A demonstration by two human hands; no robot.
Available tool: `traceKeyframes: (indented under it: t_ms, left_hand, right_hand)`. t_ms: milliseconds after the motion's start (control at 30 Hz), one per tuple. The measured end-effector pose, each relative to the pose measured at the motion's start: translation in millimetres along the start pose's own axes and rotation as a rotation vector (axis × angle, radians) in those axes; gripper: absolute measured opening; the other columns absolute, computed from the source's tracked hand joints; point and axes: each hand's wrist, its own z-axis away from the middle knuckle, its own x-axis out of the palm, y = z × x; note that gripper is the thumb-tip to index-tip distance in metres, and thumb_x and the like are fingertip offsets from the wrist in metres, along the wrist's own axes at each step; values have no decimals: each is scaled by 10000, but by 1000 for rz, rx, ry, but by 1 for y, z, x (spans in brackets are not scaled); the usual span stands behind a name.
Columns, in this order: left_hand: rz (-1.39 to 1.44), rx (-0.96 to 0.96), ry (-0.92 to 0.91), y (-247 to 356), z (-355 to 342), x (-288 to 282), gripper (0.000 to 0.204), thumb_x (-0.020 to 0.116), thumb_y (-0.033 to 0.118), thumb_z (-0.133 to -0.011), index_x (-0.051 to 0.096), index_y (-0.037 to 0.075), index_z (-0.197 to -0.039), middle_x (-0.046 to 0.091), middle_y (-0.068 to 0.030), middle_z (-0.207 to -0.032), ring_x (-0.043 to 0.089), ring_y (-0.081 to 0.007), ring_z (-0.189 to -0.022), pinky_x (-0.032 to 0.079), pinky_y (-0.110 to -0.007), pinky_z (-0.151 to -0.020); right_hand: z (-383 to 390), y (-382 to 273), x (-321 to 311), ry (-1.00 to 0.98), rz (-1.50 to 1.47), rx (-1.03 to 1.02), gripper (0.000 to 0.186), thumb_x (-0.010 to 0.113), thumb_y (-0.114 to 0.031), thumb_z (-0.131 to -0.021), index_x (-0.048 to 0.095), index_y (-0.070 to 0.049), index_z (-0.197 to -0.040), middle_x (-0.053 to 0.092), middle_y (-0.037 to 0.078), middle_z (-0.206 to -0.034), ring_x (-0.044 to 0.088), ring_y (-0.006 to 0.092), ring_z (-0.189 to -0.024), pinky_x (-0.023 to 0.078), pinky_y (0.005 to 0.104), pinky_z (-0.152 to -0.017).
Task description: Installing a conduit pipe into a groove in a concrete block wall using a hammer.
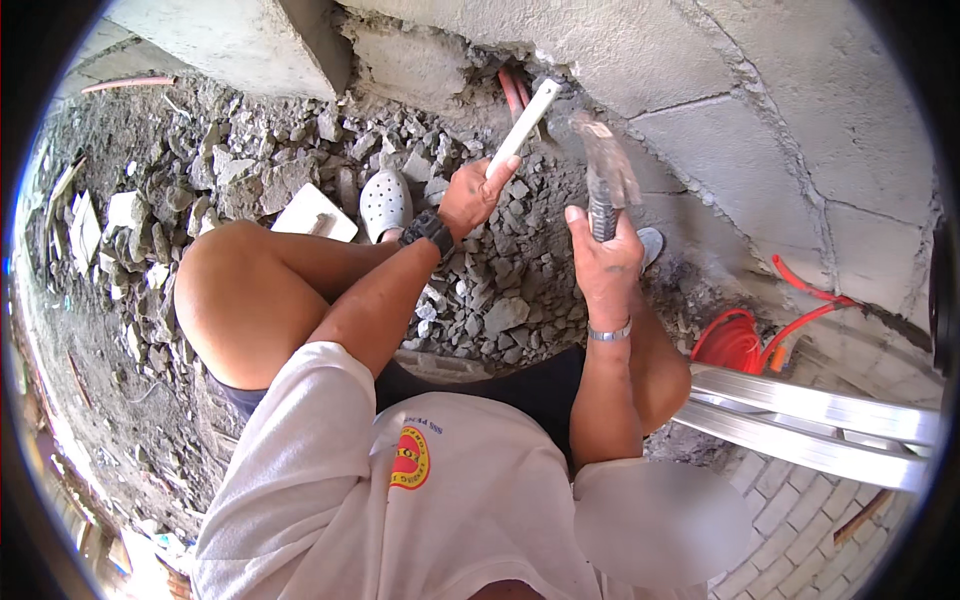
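My left hand (470,200) is closed round a pale, flat, narrow bar (527,122). The bar's far end slants up toward a broken hollow (480,75) at the foot of the wall. To its right, my right hand (607,265) grips the dark ribbed handle of a hammer (603,190). Motion smears the hammer's brownish upper part, so its exact shape is unclear. Two red conduits (513,90) stick out of the hollow just behind the bar's tip. Whether the bar touches the wall cannot be made out.
Broken concrete rubble (490,300) lies around my feet, with a white flat piece (315,215) by my left clog (386,203). At right are coiled red tubing (728,343) and a metal ladder (810,395) over paving. A concrete wall (770,130) rises ahead.
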Motion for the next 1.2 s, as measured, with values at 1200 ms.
traceKeyframes:
  t_ms: [1200]
  left_hand:
    - [55, 25, 34, -9, -3, 6, 572, 536, 548, -880, 549, -5, -736, 477, -14, -566, 452, -110, -545, 393, -301, -514]
  right_hand:
    - [-26, -48, -27, 259, -302, -802, 141, 655, -96, -811, 561, 3, -777, 606, 123, -736, 588, 238, -593, 467, 355, -527]
